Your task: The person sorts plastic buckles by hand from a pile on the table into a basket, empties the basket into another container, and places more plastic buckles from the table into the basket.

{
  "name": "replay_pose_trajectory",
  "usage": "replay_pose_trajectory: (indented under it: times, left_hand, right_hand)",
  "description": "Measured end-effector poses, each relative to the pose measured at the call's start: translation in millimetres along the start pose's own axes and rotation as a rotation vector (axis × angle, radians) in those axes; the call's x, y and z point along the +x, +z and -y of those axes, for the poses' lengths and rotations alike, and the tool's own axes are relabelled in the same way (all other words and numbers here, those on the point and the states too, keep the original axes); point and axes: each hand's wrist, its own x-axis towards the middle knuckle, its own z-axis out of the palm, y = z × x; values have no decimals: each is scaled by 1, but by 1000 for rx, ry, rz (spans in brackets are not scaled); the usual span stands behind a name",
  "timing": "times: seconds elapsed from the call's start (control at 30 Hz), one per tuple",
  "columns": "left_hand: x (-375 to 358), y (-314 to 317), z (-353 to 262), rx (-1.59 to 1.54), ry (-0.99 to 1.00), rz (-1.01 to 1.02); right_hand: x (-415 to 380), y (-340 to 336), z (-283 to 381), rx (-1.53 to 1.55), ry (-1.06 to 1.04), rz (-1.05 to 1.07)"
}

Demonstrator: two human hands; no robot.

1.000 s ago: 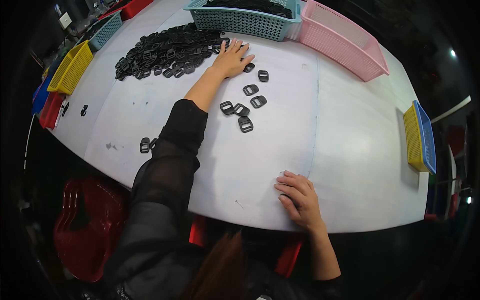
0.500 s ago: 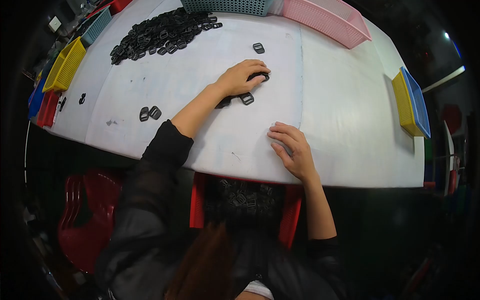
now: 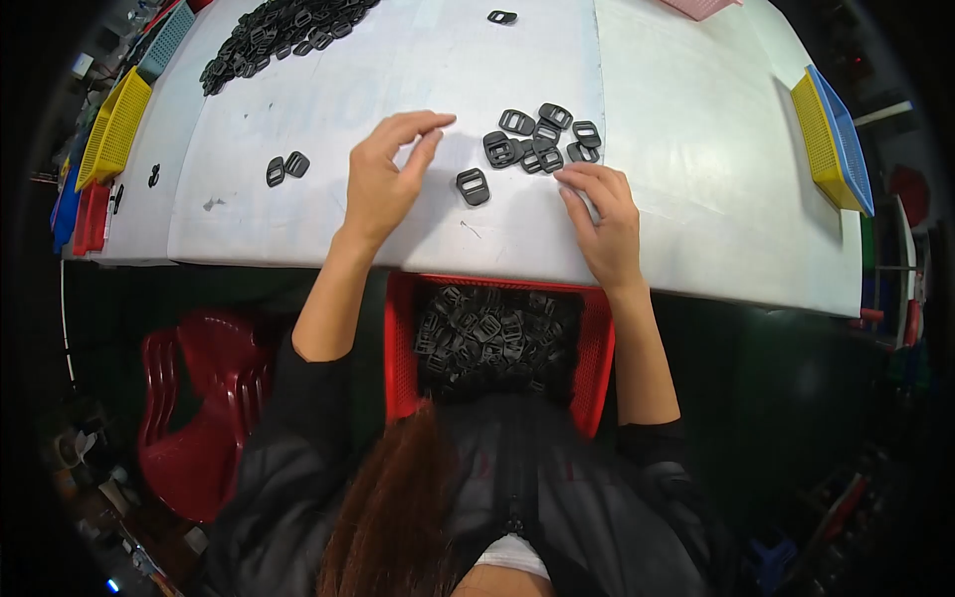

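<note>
Head view: buckles [image 3: 537, 139] lie between both empty, open hands' grip.

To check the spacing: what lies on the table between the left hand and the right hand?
In the head view, one single black buckle lies on the white table between the left hand and the right hand.

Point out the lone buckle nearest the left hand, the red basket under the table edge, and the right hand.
lone buckle [image 3: 473, 186], head view, on its middle bar.
red basket [image 3: 399, 343], head view, on its left wall.
right hand [image 3: 604, 219], head view, on the back of the hand.
</note>
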Motion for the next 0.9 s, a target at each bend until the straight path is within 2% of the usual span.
replay_pose_trajectory:
  times: [0.07,0.17,0.27,0.4,0.6,0.73,0.83,0.9]
  left_hand:
    - [-11,11,3,83,44,36]
    - [-10,31,-2,232,155,71]
    - [3,46,-2,263,159,102]
    - [11,46,9,356,188,179]
    - [-14,14,3,600,83,32]
    - [-31,14,-17,424,155,63]
    - [-38,21,-19,444,169,112]
    - [-36,22,-17,385,154,80]
  right_hand:
    - [9,12,3,-136,-71,-44]
    - [18,24,4,-291,-44,-30]
    - [9,20,5,-381,-37,13]
    - [-16,0,18,-412,-46,38]
    - [1,4,27,-313,-100,47]
    - [39,29,23,-331,-241,134]
    - [47,41,12,-445,-360,133]
    - [43,38,22,-345,-221,146]
